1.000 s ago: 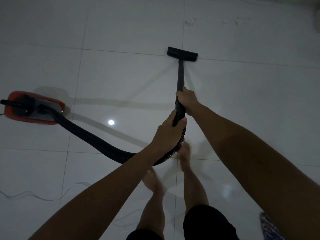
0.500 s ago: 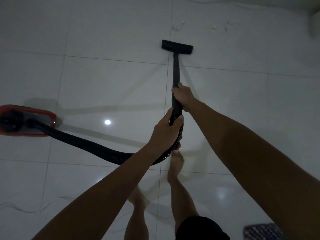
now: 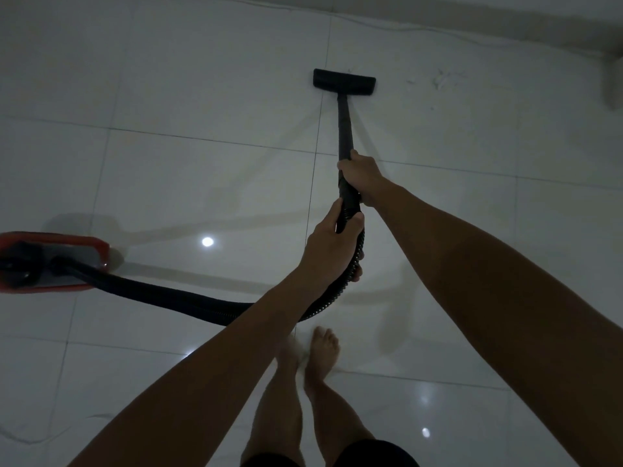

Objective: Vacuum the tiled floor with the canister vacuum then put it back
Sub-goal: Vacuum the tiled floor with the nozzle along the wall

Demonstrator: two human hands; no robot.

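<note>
The black floor nozzle (image 3: pixel 344 81) lies flat on the white tiled floor (image 3: pixel 202 170), just ahead of me. Its black wand (image 3: pixel 345 129) runs back to my hands. My right hand (image 3: pixel 362 175) grips the wand higher up. My left hand (image 3: pixel 332 246) grips the handle end where the ribbed black hose (image 3: pixel 175 296) joins. The hose curves left along the floor to the red canister vacuum (image 3: pixel 50 261) at the left edge. White dust specks (image 3: pixel 438 83) lie on the tile to the right of the nozzle.
A white wall base (image 3: pixel 472 15) runs along the top right, with a white object (image 3: pixel 612 85) at the right edge. A thin white cord (image 3: pixel 30 439) lies on the floor at the lower left. My bare feet (image 3: pixel 323 348) stand behind the hose.
I have stepped forward, and the nozzle has slid ahead over a tile joint toward the wall. The canister has shifted further to the left edge. Both hands keep their grip.
</note>
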